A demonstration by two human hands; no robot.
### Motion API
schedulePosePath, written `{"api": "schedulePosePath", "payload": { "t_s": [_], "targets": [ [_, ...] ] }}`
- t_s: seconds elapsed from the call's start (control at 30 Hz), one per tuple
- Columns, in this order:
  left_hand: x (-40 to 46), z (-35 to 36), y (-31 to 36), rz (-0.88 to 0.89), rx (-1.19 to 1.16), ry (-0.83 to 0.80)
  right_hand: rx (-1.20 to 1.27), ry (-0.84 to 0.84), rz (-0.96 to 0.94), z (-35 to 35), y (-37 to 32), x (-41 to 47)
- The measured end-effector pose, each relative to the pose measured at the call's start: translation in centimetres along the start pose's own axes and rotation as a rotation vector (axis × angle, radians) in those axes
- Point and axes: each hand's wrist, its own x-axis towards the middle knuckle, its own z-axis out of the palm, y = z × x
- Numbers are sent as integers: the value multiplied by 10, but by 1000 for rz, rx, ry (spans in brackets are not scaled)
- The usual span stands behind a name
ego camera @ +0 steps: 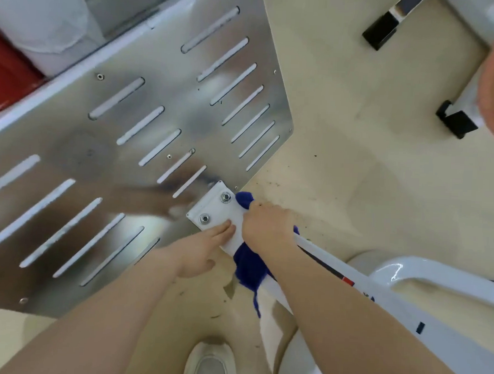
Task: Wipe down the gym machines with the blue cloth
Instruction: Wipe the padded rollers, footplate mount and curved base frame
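Head view: white shoe (210, 365) lowest in frame; above it, right hand (266, 225) clenched around the blue cloth (250, 268), wrapped on the white frame bar (333, 270) by its 2-bolt foot plate (214, 206). Left hand (205, 252) loose, fingertips resting on that plate. Judged mid-task: floor grit beside bar, slotted metal panel (164, 102) and other machines likely still unwiped.

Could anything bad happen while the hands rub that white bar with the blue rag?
Maybe. The left hand has its fingertips right by the bolts on the white bracket, so a slip could scrape them. The blue cloth, gripped by the right hand around the white bar, has a loose tail hanging down that could snag. Dark crumbs on the floor could get smeared onto the bar.
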Motion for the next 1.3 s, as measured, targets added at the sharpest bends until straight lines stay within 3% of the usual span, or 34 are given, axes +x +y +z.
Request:
{"api": "schedulePosePath", "payload": {
  "t_s": [0.17, 0.27, 0.37, 0.47, 0.6, 0.7, 0.77, 0.93, 1.03, 1.3],
  "targets": [
    [7, 5, -9, 38, -53, 54, 44, 42, -75, 5, -19, 16],
    [5, 5, -8, 35, -2, 54, 31, 86, -18, 12, -13, -27],
    [2, -4, 1, 13, 53, 49, 29, 122, -94, 20, -18, -58],
    [-7, -6, -15, 35, 137, 151, 60, 134, -172, 23, -37, -42],
    [-42, -4, -48, -29, 196, 281, -31, 180, -300, 37, -49, -50],
    [-54, -4, -38, -95, 140, 335, -358, 158, -401, 56, -43, -89],
    [-52, -3, -25, -90, 113, 334, -427, 165, -407, 63, -35, -99],
    [-40, 3, -16, 24, 22, 374, -151, 130, -136, 52, -56, -76],
    [-43, 3, -10, 21, 40, 361, -135, 87, -48, 49, -60, -86],
    [-75, -8, 37, 48, 102, 290, 112, 240, 271, 6, 13, -165]
  ]
}}
